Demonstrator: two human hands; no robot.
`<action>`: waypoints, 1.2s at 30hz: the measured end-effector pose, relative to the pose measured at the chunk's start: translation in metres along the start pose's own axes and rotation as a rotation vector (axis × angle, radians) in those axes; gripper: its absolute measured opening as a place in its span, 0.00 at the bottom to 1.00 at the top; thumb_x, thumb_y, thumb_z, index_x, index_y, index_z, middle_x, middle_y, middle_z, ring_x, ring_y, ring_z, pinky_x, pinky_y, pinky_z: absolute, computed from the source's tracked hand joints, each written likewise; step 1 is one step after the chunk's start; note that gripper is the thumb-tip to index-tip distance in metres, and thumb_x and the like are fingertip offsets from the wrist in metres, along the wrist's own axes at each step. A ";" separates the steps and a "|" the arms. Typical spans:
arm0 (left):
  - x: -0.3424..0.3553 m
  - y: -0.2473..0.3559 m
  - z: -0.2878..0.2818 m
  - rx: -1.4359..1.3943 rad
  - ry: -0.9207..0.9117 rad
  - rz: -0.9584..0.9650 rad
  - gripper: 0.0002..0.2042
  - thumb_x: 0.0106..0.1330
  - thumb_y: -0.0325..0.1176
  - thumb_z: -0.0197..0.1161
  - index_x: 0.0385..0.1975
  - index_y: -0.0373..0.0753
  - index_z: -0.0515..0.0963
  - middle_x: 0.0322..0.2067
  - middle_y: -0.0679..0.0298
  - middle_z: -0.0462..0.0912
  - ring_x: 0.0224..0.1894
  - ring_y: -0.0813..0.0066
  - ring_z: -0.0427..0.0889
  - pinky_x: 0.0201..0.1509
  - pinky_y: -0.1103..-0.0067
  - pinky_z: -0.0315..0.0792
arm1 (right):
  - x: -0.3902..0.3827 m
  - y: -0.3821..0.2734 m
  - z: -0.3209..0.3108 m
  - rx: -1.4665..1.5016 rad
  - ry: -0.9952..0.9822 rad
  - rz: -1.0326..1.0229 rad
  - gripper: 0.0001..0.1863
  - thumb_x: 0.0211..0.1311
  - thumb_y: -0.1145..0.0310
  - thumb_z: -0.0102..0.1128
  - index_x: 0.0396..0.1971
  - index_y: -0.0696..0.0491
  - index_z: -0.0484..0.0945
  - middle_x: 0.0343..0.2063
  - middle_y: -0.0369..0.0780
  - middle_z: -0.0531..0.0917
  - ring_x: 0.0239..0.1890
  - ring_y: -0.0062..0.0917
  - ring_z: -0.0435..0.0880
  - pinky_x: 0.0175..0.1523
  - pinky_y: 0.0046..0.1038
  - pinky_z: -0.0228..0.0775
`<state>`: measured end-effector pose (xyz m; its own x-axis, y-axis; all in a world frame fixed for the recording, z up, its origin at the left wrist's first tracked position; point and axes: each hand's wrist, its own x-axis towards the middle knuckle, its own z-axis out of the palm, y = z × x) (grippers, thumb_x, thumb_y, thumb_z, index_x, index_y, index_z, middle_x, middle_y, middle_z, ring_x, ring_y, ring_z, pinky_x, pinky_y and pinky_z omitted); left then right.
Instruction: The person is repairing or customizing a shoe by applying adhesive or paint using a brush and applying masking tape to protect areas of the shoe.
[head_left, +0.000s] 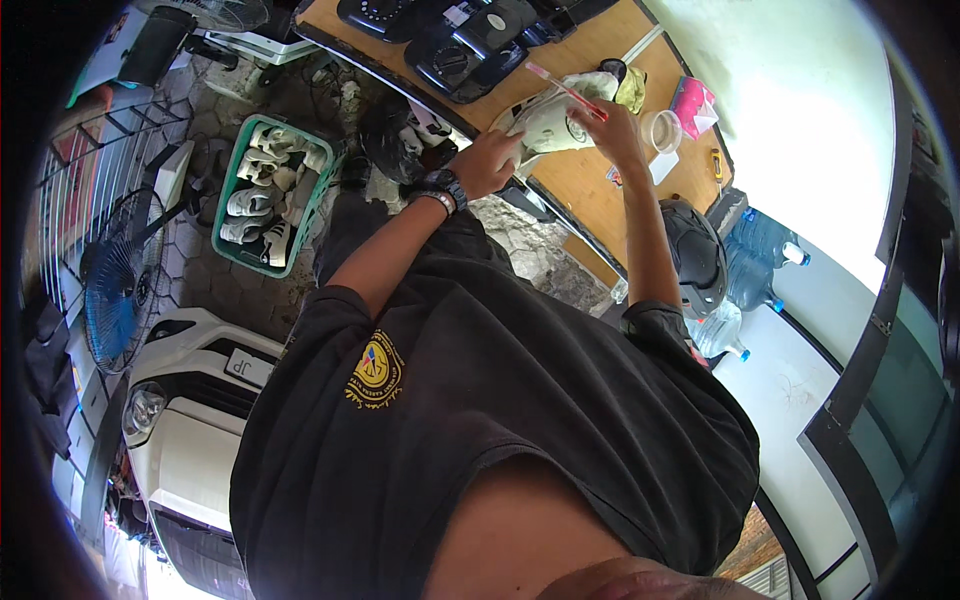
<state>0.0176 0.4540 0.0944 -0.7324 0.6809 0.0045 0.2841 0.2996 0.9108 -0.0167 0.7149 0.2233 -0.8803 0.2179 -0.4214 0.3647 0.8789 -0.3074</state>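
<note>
My left hand (485, 160) grips the near end of a white shoe (545, 128) at the edge of the wooden table (570, 190). My right hand (615, 135) holds a slim red-handled brush (565, 88) above the shoe, its pale tip pointing up and away. Just right of that hand stands a clear plastic cup (662, 131) beside a white paper. A yellow cloth (630, 92) lies behind the shoe, and a pink packet (692, 105) and a yellow cutter (717, 165) are at the table's right.
Black machines (450, 60) occupy the table's back. A green basket of shoes (225, 240) stands on the paving at left, near a fan (125, 280) and white car (190, 430). A black helmet (700, 260) and water jugs (755, 280) are at right. Black bags (390, 140) lie below the table.
</note>
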 end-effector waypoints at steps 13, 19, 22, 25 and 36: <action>0.042 -0.024 0.007 0.059 0.315 -0.099 0.21 0.65 0.38 0.73 0.55 0.41 0.76 0.49 0.57 0.78 0.50 0.58 0.82 0.58 0.64 0.76 | -0.003 -0.007 -0.009 0.116 0.213 -0.024 0.30 0.68 0.38 0.63 0.50 0.51 0.85 0.32 0.43 0.87 0.37 0.34 0.88 0.46 0.36 0.77; 0.072 -0.007 0.001 0.082 0.482 0.055 0.25 0.67 0.34 0.68 0.65 0.47 0.75 0.51 0.56 0.79 0.57 0.56 0.78 0.62 0.62 0.74 | -0.025 0.007 -0.023 0.166 0.310 -0.078 0.18 0.76 0.52 0.58 0.45 0.52 0.84 0.33 0.47 0.88 0.37 0.38 0.88 0.45 0.38 0.76; 0.101 0.007 -0.012 0.199 0.364 0.157 0.26 0.67 0.31 0.67 0.66 0.49 0.74 0.56 0.57 0.78 0.61 0.54 0.76 0.64 0.61 0.73 | -0.039 0.028 -0.029 0.194 0.377 0.010 0.17 0.76 0.53 0.59 0.43 0.53 0.85 0.31 0.45 0.88 0.35 0.34 0.87 0.43 0.36 0.76; 0.126 0.023 -0.024 0.394 0.182 0.358 0.25 0.66 0.30 0.66 0.64 0.50 0.76 0.59 0.59 0.76 0.63 0.55 0.74 0.66 0.61 0.72 | -0.051 0.052 -0.026 0.275 0.398 0.123 0.18 0.76 0.54 0.59 0.43 0.54 0.85 0.28 0.41 0.86 0.33 0.25 0.84 0.42 0.31 0.75; 0.021 0.016 -0.097 0.604 0.100 0.469 0.26 0.60 0.30 0.69 0.61 0.53 0.76 0.62 0.62 0.72 0.67 0.57 0.71 0.66 0.64 0.71 | -0.081 0.052 0.015 0.448 0.339 0.178 0.15 0.76 0.57 0.61 0.42 0.54 0.85 0.28 0.42 0.87 0.32 0.26 0.86 0.39 0.30 0.75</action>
<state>-0.0535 0.4077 0.1489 -0.4958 0.7718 0.3982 0.8464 0.3268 0.4206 0.0777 0.7365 0.2290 -0.8147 0.5339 -0.2264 0.5437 0.5673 -0.6185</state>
